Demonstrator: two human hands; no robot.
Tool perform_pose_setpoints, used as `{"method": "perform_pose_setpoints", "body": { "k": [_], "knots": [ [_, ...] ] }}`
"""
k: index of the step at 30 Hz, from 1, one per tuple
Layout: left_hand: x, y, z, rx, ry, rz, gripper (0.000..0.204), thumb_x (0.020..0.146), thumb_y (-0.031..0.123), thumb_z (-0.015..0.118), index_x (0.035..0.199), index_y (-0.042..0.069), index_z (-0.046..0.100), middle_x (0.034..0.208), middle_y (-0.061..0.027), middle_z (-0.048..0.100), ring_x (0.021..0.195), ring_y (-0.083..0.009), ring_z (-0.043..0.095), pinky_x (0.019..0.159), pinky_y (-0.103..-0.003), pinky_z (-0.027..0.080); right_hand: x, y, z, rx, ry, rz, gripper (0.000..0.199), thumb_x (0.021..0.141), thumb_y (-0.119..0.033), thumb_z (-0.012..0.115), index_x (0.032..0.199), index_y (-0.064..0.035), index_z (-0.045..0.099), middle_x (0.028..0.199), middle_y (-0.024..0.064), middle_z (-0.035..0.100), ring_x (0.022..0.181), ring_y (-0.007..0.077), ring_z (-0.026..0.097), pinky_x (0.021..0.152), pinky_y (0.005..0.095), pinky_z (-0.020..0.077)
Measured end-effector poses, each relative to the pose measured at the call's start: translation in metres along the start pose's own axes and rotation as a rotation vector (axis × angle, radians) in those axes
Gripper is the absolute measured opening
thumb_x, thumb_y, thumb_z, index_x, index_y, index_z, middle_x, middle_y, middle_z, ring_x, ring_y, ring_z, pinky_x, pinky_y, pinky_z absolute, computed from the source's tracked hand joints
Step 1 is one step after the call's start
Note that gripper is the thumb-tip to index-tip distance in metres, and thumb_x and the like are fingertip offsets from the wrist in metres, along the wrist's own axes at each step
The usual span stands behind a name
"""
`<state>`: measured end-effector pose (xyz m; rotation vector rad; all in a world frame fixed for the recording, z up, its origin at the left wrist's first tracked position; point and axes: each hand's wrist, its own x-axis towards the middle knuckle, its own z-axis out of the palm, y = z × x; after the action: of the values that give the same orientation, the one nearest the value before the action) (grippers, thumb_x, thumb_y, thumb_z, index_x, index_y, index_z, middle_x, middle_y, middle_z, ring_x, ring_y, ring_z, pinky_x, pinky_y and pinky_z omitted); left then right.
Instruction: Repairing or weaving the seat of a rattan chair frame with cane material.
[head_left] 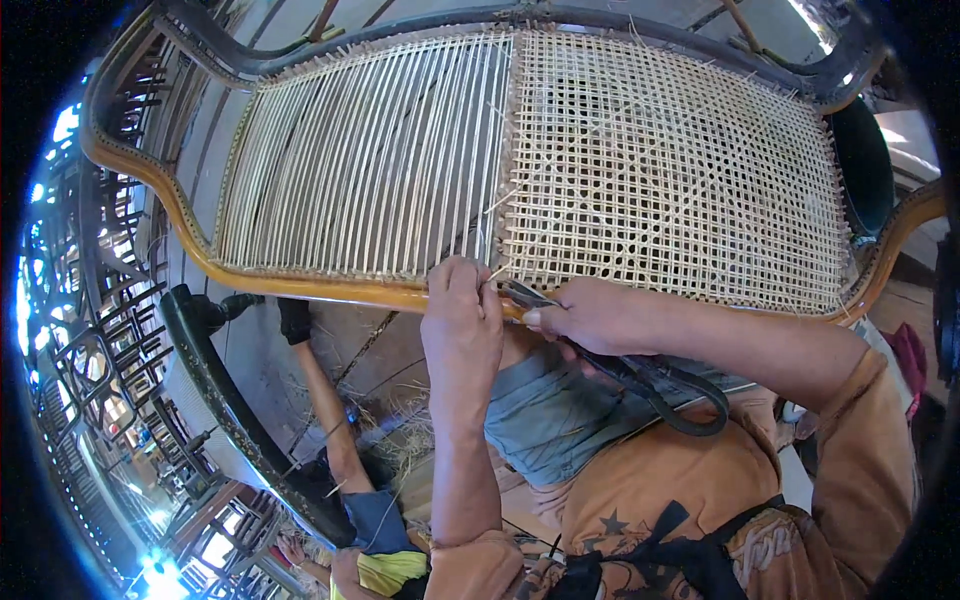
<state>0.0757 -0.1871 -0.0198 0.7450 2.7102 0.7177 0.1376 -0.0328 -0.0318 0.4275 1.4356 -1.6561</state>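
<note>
Orange-brown shirt (665,475), worn by the operator, occupies the lower foreground, crossed by dark straps (690,555). At far left, wooden furniture frames (95,370) are stacked in open lattice form. Next, a dark curved furniture frame (245,435) slants downward toward the lower edge. Beside it extends a co-worker's bare leg (328,405), with blue shorts (375,520) and a yellow garment (390,573) at the lower edge. Loose fibre strips (410,435) litter the floor to the right of this leg.

The workpiece, a curved wooden seat frame (330,288), spans the upper view ahead of the operator; its front rail is honey-brown and its rear rail dark. Left section: parallel cane strands (350,170) run front to rear. A central divider (512,120) separates the two sections. At the divider's front end, the left hand (462,315) has its fingers bent and drawn together against the front rail; whether they pinch a strand cannot be determined. Grey-blue cloth (550,415) covers the operator's leg below. Immediately right, the right hand (598,315) grips dark-handled shears (690,420), blades directed left, tips near the left fingertips. Right section: woven cane mesh (680,170), square-gridded, with some diagonal strands. Beyond its right edge stands a dark rounded object (862,165); below that hangs maroon cloth (908,360).
</note>
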Motion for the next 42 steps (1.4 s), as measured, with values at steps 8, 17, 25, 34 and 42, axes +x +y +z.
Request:
{"method": "perform_pose_setpoints", "body": {
  "k": [8, 17, 25, 34, 42],
  "knots": [
    [-0.001, 0.002, 0.001, 0.01, 0.039, -0.013, 0.012, 0.082, 0.0, 0.058, 0.093, 0.0, 0.055, 0.095, -0.0158, 0.055, 0.087, -0.0345, 0.059, 0.073, -0.042, 0.047, 0.011, -0.009, 0.001, -0.11, 0.021, -0.037, 0.056, 0.098, -0.038, 0.043, 0.068, 0.0063, 0.059, 0.057, 0.0132, 0.059, 0.046, 0.0229, 0.061, 0.049, 0.0365, 0.0512],
    [-0.003, -0.001, 0.008, 0.024, 0.092, -0.001, 0.017, 0.08, 0.001, 0.061, 0.096, -0.004, 0.058, 0.097, -0.0178, 0.059, 0.088, -0.0331, 0.061, 0.077, -0.039, 0.048, 0.004, -0.018, 0.001, -0.403, 0.109, -0.081, 0.048, 0.096, -0.04, 0.046, 0.083, 0.0055, 0.056, 0.062, 0.0159, 0.059, 0.054, 0.0273, 0.06, 0.054, 0.0404, 0.0487],
    [-0.025, 0.0, -0.016, -0.556, 0.315, -0.411, 0.021, 0.094, 0.019, 0.051, 0.091, 0.0, 0.06, 0.076, -0.005, 0.057, 0.058, -0.0125, 0.052, 0.055, -0.026, 0.044, -0.136, 0.06, -0.01, -0.585, 0.289, -0.098, 0.046, 0.091, -0.044, 0.051, 0.103, -0.0002, 0.056, 0.089, 0.0245, 0.061, 0.084, 0.0417, 0.059, 0.076, 0.0481, 0.0456],
    [-0.092, 0.059, 0.044, -0.949, -0.034, -0.209, 0.034, 0.098, 0.027, 0.046, 0.087, 0.0, 0.062, 0.08, -0.0074, 0.062, 0.077, -0.0147, 0.058, 0.069, -0.03, 0.045, -0.257, 0.324, 0.028, -0.434, 0.794, 0.41, 0.041, 0.098, -0.032, 0.04, 0.118, 0.0012, 0.052, 0.109, 0.0298, 0.058, 0.106, 0.0465, 0.052, 0.089, 0.0469, 0.0412],
    [-0.098, 0.098, 0.056, -0.552, 0.009, 0.292, 0.027, 0.094, 0.023, 0.049, 0.092, 0.002, 0.066, 0.1, -0.0114, 0.062, 0.096, -0.0294, 0.055, 0.088, -0.039, 0.042, -0.244, 0.292, 0.019, -0.639, 0.933, 0.141, 0.027, 0.09, -0.016, 0.05, 0.112, -0.0021, 0.059, 0.107, 0.0239, 0.061, 0.101, 0.0396, 0.057, 0.086, 0.0412, 0.0457]
  ]
}}
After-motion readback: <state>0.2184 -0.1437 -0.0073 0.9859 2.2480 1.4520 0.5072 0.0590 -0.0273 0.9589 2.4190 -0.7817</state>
